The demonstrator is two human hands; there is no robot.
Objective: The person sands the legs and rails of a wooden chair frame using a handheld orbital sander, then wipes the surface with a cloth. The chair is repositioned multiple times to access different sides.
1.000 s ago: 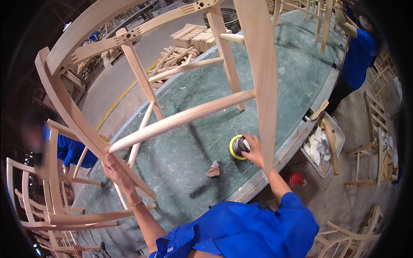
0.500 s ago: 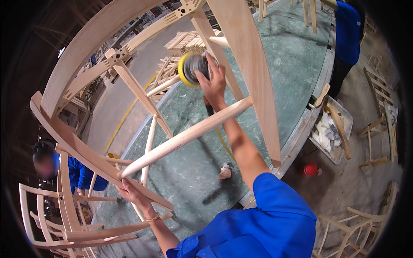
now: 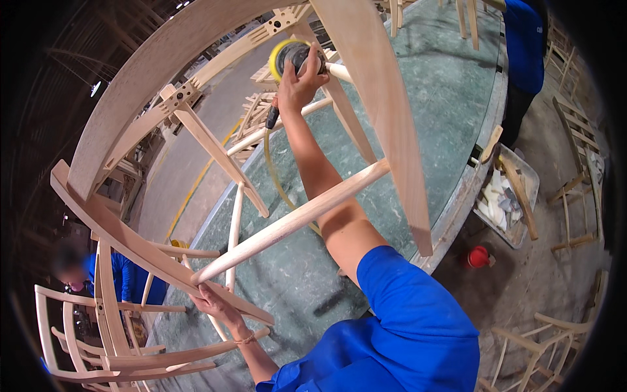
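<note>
- Out left, a pale chair frame (image 3: 112, 313) beside a co-worker in blue (image 3: 124, 269).
- Here's the left hand (image 3: 222, 312), fingers clamped on the big wooden chair (image 3: 385, 98), right where its stretcher (image 3: 294, 223) joins!
- Up high beyond that stretcher, the yellow-rimmed sander (image 3: 292, 53), right hand (image 3: 302, 86) gripping it, fingers curled round its body, hose (image 3: 270, 163) hanging below.
- Far right, a red container (image 3: 479, 257) near a bin (image 3: 528, 176).

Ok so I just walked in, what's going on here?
A person's left hand holds a wooden chair frame by one leg, over a green tabletop. The right hand is stretched out, gripping a round sander with a yellow rim and a hose. Whether the sander touches wood isn't clear.
</note>
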